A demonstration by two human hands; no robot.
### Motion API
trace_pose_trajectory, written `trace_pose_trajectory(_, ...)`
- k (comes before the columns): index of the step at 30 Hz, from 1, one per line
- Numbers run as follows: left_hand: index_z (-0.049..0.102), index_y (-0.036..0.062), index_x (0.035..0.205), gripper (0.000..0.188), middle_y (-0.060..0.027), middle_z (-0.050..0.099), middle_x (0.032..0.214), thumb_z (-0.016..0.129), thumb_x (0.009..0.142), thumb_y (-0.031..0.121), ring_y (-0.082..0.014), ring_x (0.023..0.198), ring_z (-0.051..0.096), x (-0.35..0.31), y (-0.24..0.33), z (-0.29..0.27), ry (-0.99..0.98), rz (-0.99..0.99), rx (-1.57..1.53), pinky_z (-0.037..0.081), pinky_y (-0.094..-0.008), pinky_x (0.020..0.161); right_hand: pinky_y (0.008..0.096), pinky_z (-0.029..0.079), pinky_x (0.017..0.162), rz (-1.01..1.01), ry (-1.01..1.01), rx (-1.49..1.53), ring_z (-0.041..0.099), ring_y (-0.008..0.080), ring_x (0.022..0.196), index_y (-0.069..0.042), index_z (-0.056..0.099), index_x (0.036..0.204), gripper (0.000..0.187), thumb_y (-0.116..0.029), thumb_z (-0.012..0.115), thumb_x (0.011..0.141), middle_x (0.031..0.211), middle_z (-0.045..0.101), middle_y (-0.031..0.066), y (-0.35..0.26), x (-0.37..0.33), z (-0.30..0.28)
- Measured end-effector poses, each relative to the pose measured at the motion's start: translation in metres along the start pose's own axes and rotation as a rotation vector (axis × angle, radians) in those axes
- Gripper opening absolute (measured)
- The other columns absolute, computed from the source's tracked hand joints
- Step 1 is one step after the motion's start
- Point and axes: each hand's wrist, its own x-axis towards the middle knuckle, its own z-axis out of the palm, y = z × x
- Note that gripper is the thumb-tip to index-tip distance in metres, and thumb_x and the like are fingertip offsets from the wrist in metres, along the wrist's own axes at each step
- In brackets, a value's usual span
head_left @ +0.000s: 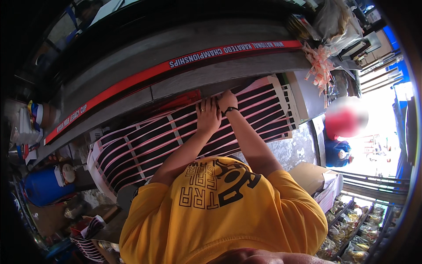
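A large pink-and-white slatted plastic panel [145, 145] leans across a grey concrete ledge [184, 44] in front of me. My left hand [209, 116] lies flat on its slats near the top edge, fingers stretched out. My right hand [227, 100], with a black band on the wrist, sits right beside it, fingers curled over the panel's top edge. Both forearms reach up from my yellow shirt [228, 211], which fills the lower middle of the view.
A long red banner [145, 75] with white lettering runs along the ledge. A blue barrel [41, 187] stands at the left and a cardboard box [310, 176] at the right. Another person [340, 147] is at the right. A pink ribbon bow [320, 64] hangs above; packets of goods [351, 229] lie lower right.
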Motion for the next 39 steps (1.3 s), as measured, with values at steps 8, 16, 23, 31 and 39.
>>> trace_pose_trajectory(8,0.046,0.0015,0.136,0.059,-0.0188,0.044,0.139,0.061,0.086,0.028,-0.0355,0.131,0.038,0.000,0.000,-0.001,-0.044,-0.019,-0.024,0.026,-0.0588,0.110,0.0496,0.052,0.079,-0.047,0.021,0.083,0.065,0.0419,0.093,0.002,0.059,0.098,0.029,-0.025,0.065,0.087,0.093,0.068,0.0253,0.003,-0.005,-0.007)
trace_pose_trajectory(16,0.046,0.0043,0.138,0.057,-0.0180,0.043,0.141,0.057,0.088,0.030,-0.0352,0.133,0.037,-0.001,0.001,0.000,-0.069,-0.034,-0.029,0.025,-0.0599,0.111,0.0480,0.052,0.080,-0.005,0.140,0.205,0.065,0.0410,0.092,0.001,0.061,0.100,0.023,-0.014,0.064,0.083,0.092,0.068,0.0228,0.007,-0.017,0.004)
trace_pose_trajectory(23,0.046,0.0055,0.140,0.058,-0.0177,0.043,0.141,0.055,0.089,0.032,-0.0348,0.134,0.035,-0.002,0.001,0.002,-0.093,-0.036,-0.014,0.024,-0.0612,0.110,0.0434,0.054,0.076,-0.098,0.110,0.240,0.068,0.0339,0.088,-0.002,0.066,0.100,0.025,-0.013,0.068,0.078,0.092,0.070,0.0155,0.021,-0.017,-0.001)
trace_pose_trajectory(31,0.046,0.0062,0.138,0.058,-0.0171,0.044,0.138,0.056,0.087,0.033,-0.0340,0.130,0.038,0.001,0.003,-0.003,-0.083,-0.030,0.001,0.027,-0.0597,0.108,0.0432,0.054,0.078,0.046,0.154,0.229,0.068,0.0344,0.088,-0.002,0.069,0.095,0.025,-0.021,0.069,0.078,0.090,0.071,0.0169,0.008,-0.021,0.003)
trace_pose_trajectory(39,0.047,0.0059,0.137,0.054,-0.0174,0.046,0.137,0.054,0.090,0.030,-0.0345,0.131,0.039,0.002,0.003,-0.002,-0.083,-0.027,0.008,0.027,-0.0597,0.109,0.0439,0.054,0.082,0.096,0.113,0.156,0.067,0.0370,0.092,-0.002,0.073,0.093,0.032,-0.031,0.068,0.081,0.094,0.071,0.0201,0.003,-0.016,0.002)
